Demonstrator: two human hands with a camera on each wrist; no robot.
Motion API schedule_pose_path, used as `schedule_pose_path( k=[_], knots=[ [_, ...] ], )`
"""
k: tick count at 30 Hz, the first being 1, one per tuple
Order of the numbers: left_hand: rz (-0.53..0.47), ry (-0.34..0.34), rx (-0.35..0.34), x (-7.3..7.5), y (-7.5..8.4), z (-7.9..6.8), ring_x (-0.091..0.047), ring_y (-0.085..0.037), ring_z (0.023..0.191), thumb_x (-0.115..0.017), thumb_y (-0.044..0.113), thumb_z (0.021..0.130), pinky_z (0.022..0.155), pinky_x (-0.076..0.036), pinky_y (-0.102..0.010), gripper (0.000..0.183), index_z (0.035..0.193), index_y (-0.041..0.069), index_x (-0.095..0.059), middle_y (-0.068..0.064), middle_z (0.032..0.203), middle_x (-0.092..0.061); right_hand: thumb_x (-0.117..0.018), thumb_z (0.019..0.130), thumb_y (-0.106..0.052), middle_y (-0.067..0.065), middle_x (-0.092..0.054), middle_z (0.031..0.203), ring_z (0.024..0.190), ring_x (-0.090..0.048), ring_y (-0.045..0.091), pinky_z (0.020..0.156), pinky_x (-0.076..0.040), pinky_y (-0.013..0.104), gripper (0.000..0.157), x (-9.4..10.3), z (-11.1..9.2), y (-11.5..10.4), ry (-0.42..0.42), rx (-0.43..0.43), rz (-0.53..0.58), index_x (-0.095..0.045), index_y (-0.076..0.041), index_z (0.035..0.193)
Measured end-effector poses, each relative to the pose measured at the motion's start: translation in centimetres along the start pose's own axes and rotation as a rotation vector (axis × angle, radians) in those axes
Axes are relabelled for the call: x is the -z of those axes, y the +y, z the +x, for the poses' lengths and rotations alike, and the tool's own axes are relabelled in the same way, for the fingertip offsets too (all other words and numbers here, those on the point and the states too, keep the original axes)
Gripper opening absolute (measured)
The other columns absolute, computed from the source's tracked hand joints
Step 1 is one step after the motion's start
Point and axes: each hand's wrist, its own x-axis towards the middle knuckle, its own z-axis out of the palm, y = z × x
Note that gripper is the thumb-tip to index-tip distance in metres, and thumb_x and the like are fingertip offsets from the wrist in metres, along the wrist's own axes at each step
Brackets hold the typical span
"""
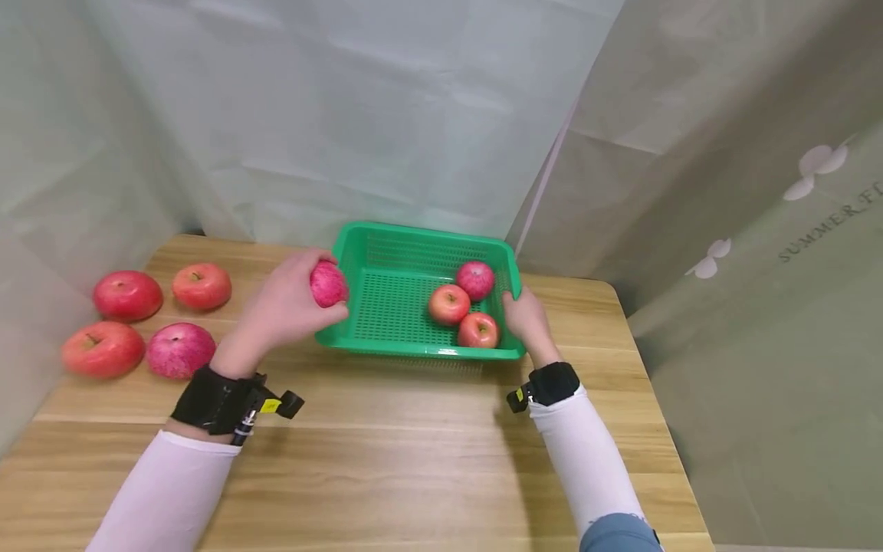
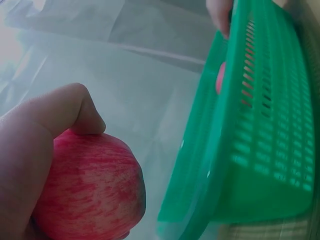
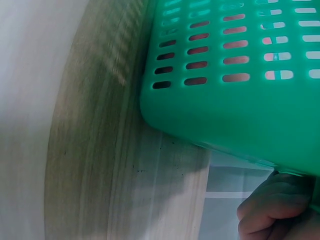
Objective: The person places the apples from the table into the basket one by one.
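Left grip (image 1: 284, 305): one apple (image 1: 329, 284) of eight

We note pale, creased sheeting (image 1: 400, 115) behind a wood-grain table (image 1: 400, 452). At right, we log dark lettering (image 1: 828, 227) and petal shapes (image 1: 815, 161).

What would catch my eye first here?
Probably the bright green basket near the far edge of the table, with three apples toward its right end. The right hand grips that end, while the left hand holds a pink apple near the other. Four more apples sit farther left.
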Motion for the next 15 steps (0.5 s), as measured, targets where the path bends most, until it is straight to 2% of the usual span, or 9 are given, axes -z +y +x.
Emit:
schedule_pose_path(
  k=[4, 11, 15],
  knots=[
    [-0.007, -0.015, -0.022, -0.6, 0.0, 0.6, -0.062, -0.035, 0.104, -0.081, 0.027, 0.083, 0.078, -0.059, -0.053, 0.071, 0.143, 0.005, -0.051, -0.017, 0.124, -0.061, -0.039, 0.113, -0.038, 0.022, -0.062, 0.120, 0.103, -0.061, 0.034, 0.079, -0.053, 0.044, 0.050, 0.0, 0.1, 0.1, -0.003, -0.010, 0.017, -0.053, 0.003, 0.137],
    [0.023, -0.002, -0.057, -0.3, -1.7, 0.1, -0.060, -0.037, 0.109, -0.083, 0.023, 0.083, 0.083, -0.057, -0.059, 0.069, 0.143, 0.005, -0.053, -0.018, 0.128, -0.059, -0.038, 0.113, -0.039, 0.024, -0.062, 0.122, 0.107, -0.061, 0.036, 0.084, -0.054, 0.048, 0.051, 0.1, 0.0, 0.1, -0.002, -0.011, 0.012, -0.053, 0.004, 0.137],
    [0.029, 0.027, -0.092, -0.4, -1.9, 0.2, -0.058, -0.041, 0.114, -0.083, 0.020, 0.084, 0.087, -0.057, -0.063, 0.068, 0.143, 0.004, -0.054, -0.020, 0.135, -0.053, -0.039, 0.113, -0.038, 0.024, -0.062, 0.122, 0.106, -0.061, 0.036, 0.083, -0.055, 0.047, 0.051, 0.0, 0.0, 0.0, -0.003, -0.009, 0.002, -0.053, 0.004, 0.137]
  ],
)
